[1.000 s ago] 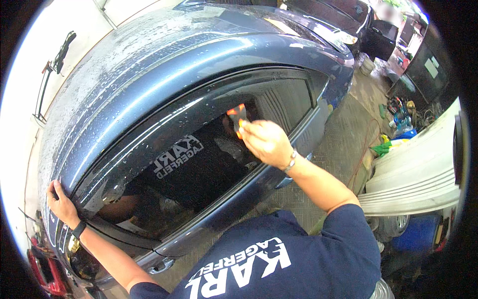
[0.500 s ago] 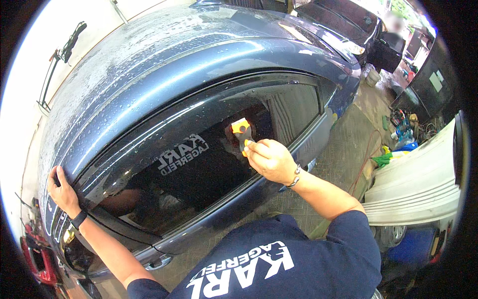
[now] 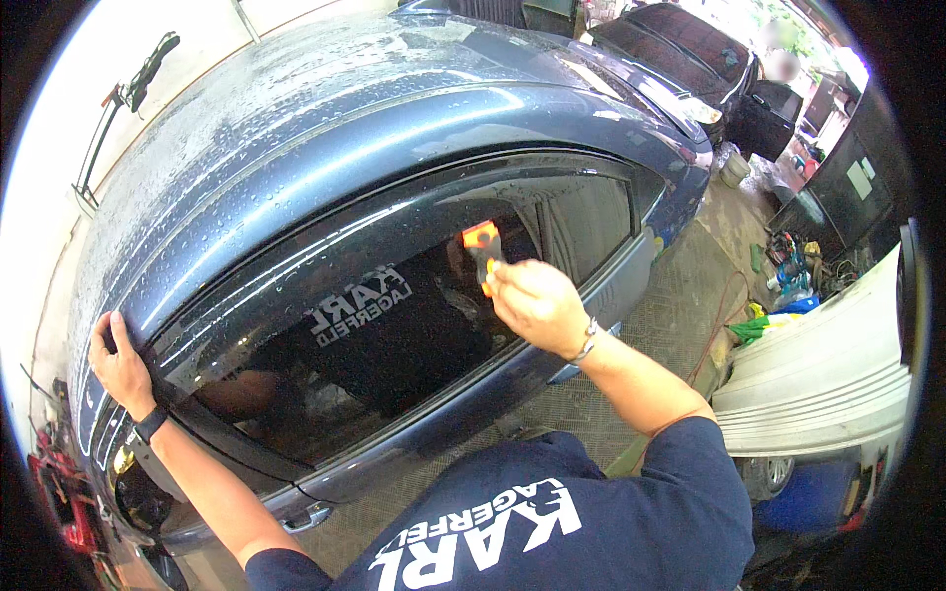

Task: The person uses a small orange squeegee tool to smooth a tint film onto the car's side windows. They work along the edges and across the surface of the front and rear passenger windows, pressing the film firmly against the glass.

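My right hand (image 3: pixel 537 305) is closed round the handle of an orange and black scraper (image 3: pixel 481 239). The scraper's wide orange head lies at the dark side window (image 3: pixel 365 364) of a blue car (image 3: pixel 325 148); I cannot tell whether the blade touches the glass. Small water drops dot the window and the car's roof. My left hand (image 3: pixel 122 366) rests on the car body beside the window's left end, thumb and fingers apart, holding nothing. The shirt and arm reflect in the glass.
Below the window is a door handle (image 3: pixel 317 516). A pale ribbed panel (image 3: pixel 818 364) stands at the right, with tools and cables (image 3: pixel 788 266) heaped beyond it. Farther off are another dark car (image 3: pixel 680 49), a bucket (image 3: pixel 734 169) and a blurred person.
My right hand and the scraper have shifted slightly up the glass, toward the window's upper edge. The left hand keeps its place on the car. The view has shifted a little.
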Action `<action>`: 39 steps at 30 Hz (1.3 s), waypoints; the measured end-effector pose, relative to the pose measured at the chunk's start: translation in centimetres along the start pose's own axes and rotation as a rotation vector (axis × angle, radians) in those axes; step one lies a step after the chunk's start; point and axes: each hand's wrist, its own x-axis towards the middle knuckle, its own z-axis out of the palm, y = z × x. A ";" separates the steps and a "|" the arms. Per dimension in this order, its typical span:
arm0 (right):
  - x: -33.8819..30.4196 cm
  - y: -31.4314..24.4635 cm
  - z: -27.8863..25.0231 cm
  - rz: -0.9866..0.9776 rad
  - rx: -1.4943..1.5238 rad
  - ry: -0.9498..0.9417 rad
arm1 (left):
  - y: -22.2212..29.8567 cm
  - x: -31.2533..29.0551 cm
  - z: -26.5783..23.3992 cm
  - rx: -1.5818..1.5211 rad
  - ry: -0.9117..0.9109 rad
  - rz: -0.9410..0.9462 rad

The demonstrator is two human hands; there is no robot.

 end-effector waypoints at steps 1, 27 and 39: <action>1.4 0.7 0.0 -0.002 -0.004 0.032 | -0.3 0.1 0.0 0.031 0.014 0.010; 1.8 3.1 -0.7 0.101 -0.020 0.110 | -0.6 0.2 0.1 0.035 0.031 0.058; 0.7 2.7 -0.4 0.061 -0.017 0.110 | 0.6 0.1 -0.1 0.079 0.034 0.036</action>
